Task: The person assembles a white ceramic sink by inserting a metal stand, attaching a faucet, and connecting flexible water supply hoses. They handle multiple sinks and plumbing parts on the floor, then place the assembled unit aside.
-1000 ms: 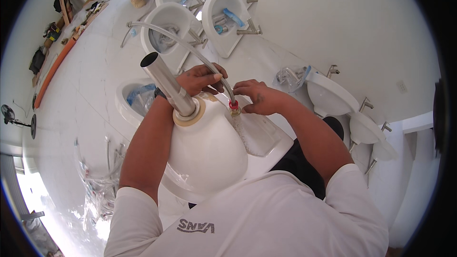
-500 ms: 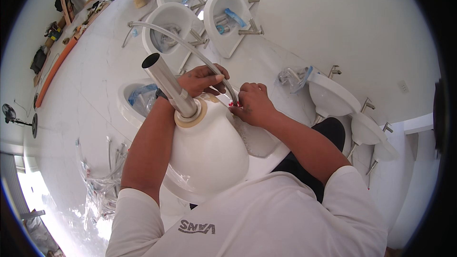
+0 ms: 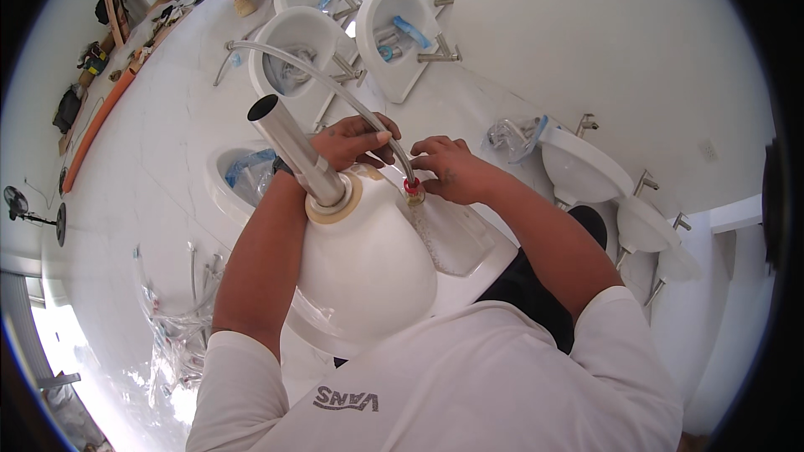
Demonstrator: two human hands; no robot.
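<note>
An upturned white washbasin (image 3: 368,255) lies before me, its underside up. A shiny metal drain tube (image 3: 289,142) rises from its base through a tan ring. A grey braided flexible hose (image 3: 335,86) arches up and away from the hollow beside the bowl. At its lower end sits a brass fitting with a red ring (image 3: 412,187). My left hand (image 3: 356,142) holds the hose between thumb and fingers just above that end. My right hand (image 3: 456,172) is at the fitting's right, fingers apart and curved, gripping nothing; whether a fingertip touches the fitting is unclear.
Several upright basins with taps, like this basin (image 3: 398,38), stand ahead, some holding bagged parts. More basins (image 3: 586,166) lie along the right wall. Bagged hoses (image 3: 188,310) lie on the floor at left. An orange pipe (image 3: 99,130) and a fan (image 3: 38,209) are farther left.
My right hand has loosened from the hose end and drawn slightly right, uncovering the red-ringed brass fitting. The left hand stays on the hose. At far upper left, another person's arm has shifted.
</note>
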